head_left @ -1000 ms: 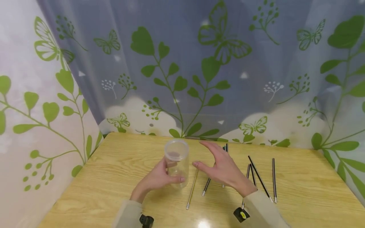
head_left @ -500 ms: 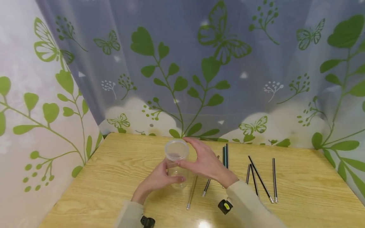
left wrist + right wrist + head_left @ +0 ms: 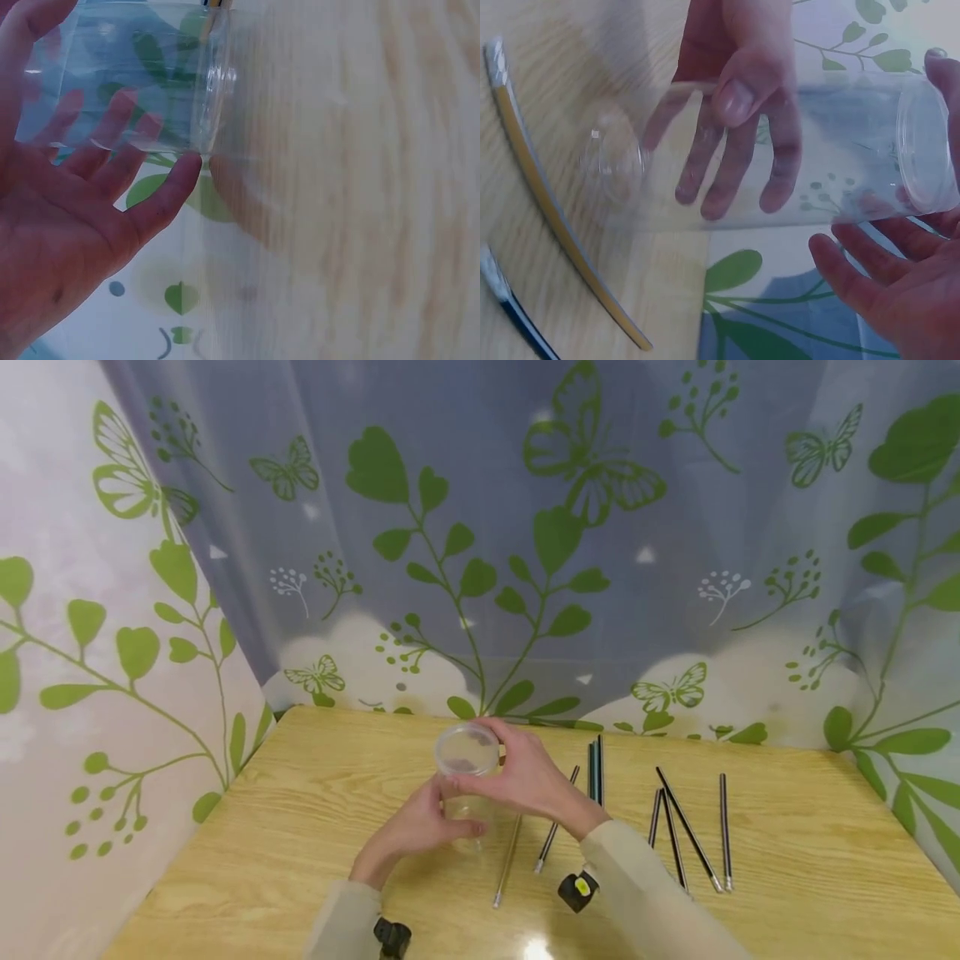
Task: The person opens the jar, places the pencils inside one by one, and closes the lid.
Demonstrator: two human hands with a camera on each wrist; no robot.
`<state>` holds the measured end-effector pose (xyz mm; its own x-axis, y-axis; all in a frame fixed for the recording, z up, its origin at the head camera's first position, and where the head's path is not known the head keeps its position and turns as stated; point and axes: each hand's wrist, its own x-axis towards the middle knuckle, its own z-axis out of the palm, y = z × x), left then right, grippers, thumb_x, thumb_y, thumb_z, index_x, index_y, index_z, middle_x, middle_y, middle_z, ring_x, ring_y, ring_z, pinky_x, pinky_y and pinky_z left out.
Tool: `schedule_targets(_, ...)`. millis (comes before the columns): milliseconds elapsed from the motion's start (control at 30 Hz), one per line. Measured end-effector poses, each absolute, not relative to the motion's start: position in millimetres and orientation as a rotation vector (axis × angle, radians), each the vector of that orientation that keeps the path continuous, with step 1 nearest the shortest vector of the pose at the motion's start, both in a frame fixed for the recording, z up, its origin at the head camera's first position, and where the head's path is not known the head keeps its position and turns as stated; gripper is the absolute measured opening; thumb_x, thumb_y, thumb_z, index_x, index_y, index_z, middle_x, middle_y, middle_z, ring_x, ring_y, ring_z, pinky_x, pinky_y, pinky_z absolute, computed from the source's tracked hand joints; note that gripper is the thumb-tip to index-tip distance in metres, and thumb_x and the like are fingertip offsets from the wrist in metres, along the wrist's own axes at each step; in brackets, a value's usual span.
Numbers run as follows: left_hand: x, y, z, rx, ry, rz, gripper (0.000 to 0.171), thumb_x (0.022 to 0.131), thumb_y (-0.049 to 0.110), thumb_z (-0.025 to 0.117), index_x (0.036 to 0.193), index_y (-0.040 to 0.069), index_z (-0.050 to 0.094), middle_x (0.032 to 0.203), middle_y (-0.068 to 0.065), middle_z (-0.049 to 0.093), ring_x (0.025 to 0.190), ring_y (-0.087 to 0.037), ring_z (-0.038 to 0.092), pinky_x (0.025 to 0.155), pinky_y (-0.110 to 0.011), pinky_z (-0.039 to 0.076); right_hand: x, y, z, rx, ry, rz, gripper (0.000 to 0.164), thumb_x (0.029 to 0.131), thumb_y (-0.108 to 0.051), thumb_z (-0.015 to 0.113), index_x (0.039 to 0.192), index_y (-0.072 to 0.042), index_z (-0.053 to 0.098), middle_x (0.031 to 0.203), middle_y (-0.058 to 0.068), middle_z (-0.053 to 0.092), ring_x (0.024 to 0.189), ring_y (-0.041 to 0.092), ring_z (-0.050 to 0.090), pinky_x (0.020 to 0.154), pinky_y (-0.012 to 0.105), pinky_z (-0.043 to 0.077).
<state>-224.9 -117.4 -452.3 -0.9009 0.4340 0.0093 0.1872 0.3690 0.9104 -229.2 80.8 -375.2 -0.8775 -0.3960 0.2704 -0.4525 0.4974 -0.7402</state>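
- Left hand (image 3: 420, 822): fingers curved behind a clear plastic cylindrical jar (image 3: 832, 157), thumb across its front, gripping it.
- Right hand (image 3: 521, 777): fingers parted to the jar's width, holding its upper end, thumb in front.
- Jar: upright, between the hands; contact with the yellow wood-grain bench (image 3: 315, 777) uncertain.
- Slim gold pencil (image 3: 507, 860): near the jar, at five o'clock.
- Slim black pencil (image 3: 557, 822): farther out, between three and four o'clock.
- Teal pencils (image 3: 594, 772): nearly three o'clock.
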Motion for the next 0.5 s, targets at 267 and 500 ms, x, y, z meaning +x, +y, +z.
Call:
schedule_targets(267, -234, -118, -454, 0.66, 2.374, 1.518, 0.069, 0.082, 0.022, 0.083, 0.144, 0.014, 0.054, 0.152, -0.007, 0.053, 0.146, -0.034, 0.043, 0.118, -0.065, 0.035, -235, 84, -378, 0.763, -2.653, 1.558, 0.072, 0.081, -0.033, 0.088, 0.143, -0.02, 0.055, 0.128, 0.006, 0.066, 0.113, 0.029, 0.065, 0.081, 0.032, 0.059)
schedule_targets(500, -238, -123, -452, 0.726, 2.277, 1.519, 0.077, 0.084, 0.018, 0.081, 0.152, 0.016, 0.044, 0.157, -0.008, 0.048, 0.146, -0.035, 0.043, 0.119, -0.064, 0.035, -239, 86, -380, 0.836, -2.65, 1.595, 0.074, 0.082, -0.032, 0.086, 0.147, -0.018, 0.052, 0.128, 0.01, 0.066, 0.107, 0.026, 0.066, 0.079, 0.031, 0.057)
